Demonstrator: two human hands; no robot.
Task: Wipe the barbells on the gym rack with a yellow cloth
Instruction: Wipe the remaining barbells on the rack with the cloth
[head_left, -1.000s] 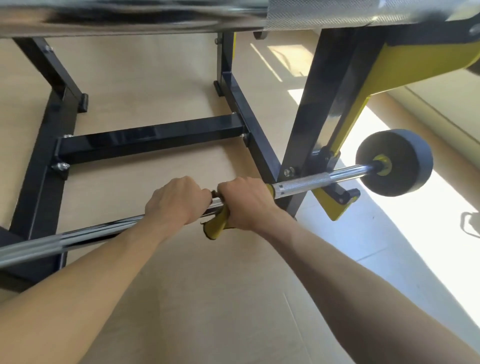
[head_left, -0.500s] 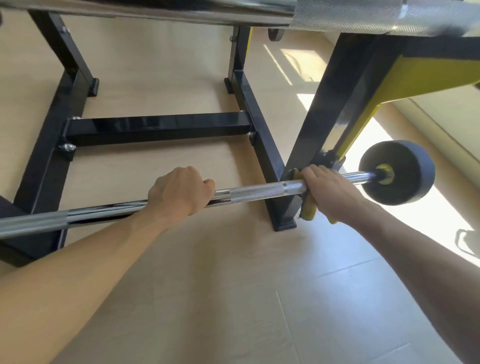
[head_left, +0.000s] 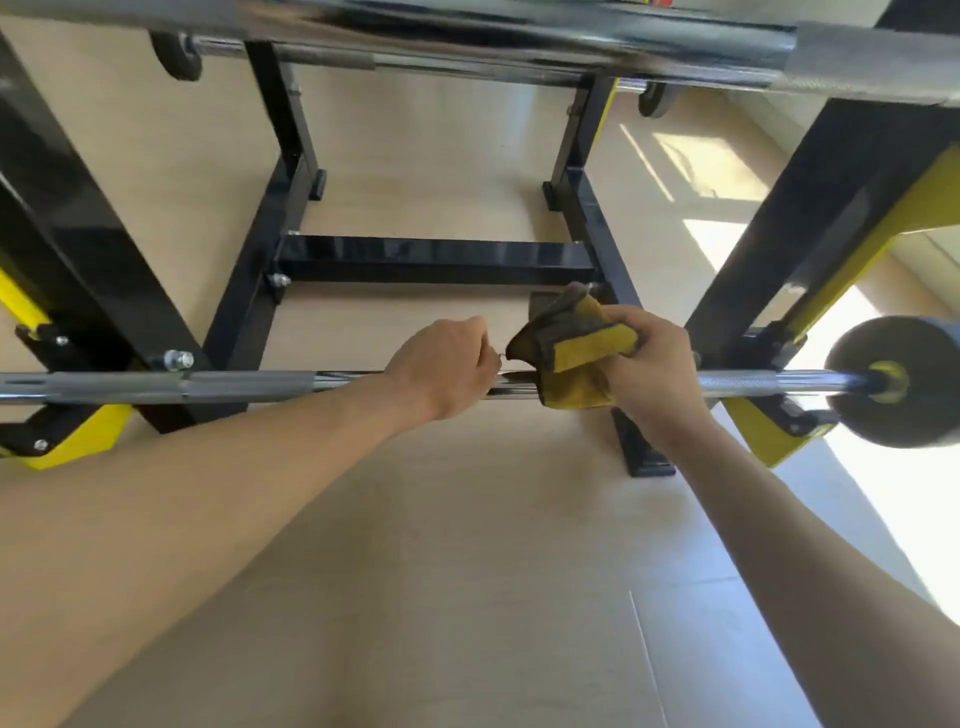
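Now our right hand (head_left: 652, 364) grips yellow cloth (head_left: 574, 353), bunched over barbell (head_left: 249, 385) lying low across black rack (head_left: 441, 257). Our left hand (head_left: 447, 366) curled at bar beside cloth; grip unclear.

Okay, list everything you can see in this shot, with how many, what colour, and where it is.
Low barbell: one, chrome, lying across the rack's lower cradles, left to right.
Weight plate: one, grey with a yellow hub, on the low barbell's right end.
Upper barbells: at least two, chrome, across the top edge; one is blurred.
Rack: one, black frame with yellow cradles, standing on the floor.
Cloth: one, yellow with grey patches, bunched at the low barbell's middle.
Floor: tan, sunlit at right.
Left hand: curled, at the bar beside the cloth.
Right hand: grips the cloth.
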